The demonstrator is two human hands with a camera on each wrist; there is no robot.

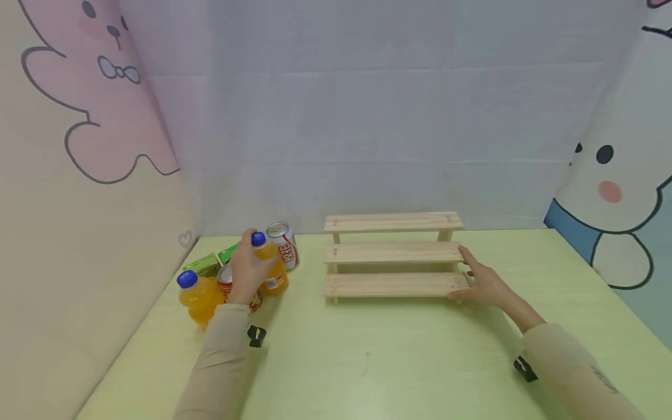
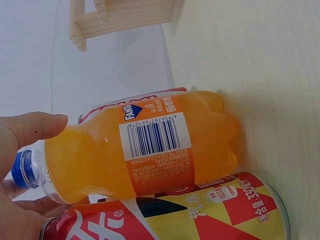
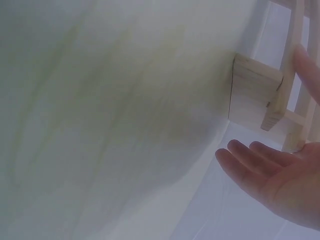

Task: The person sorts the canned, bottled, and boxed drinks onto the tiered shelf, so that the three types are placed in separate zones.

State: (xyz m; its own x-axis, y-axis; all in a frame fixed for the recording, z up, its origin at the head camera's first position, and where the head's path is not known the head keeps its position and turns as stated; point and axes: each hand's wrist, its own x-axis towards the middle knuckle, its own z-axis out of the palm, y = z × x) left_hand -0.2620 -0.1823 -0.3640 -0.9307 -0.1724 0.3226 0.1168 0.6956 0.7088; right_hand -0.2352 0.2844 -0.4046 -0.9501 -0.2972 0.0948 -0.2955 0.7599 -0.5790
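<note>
Nearest me, the surface (image 1: 367, 350) runs under my two sleeved forearms. At the front of the cluster on my left, a second bottle (image 1: 199, 300), orange with a blue cap, stands beside a red can (image 1: 224, 284), part of which my wrist hides. Just past these, my left hand (image 1: 248, 271) grips the bottle (image 1: 274, 274) round its neck and shoulder, thumb on one side and fingers behind the blue cap. It sits at the right of the cluster, short of the rack, and I cannot tell whether its base has left the surface. The step in hand, I judge, is taking hold of this bottle. The next move seems to call for a straight lift with the grip kept firm, since the red can lies close along one side and could be knocked; whether they touch I cannot make out. My right hand (image 1: 485, 286) is open at the right end of the rack (image 1: 394, 252), forefinger against the middle board and thumb by the lowest, seemingly to steady it. Farther back, green packs (image 1: 203, 265) lie left of my left hand, and a white can (image 1: 286, 248) stands right behind the bottle, hemming it in there. Behind everything hangs a pale curtain (image 1: 341, 122).
</note>
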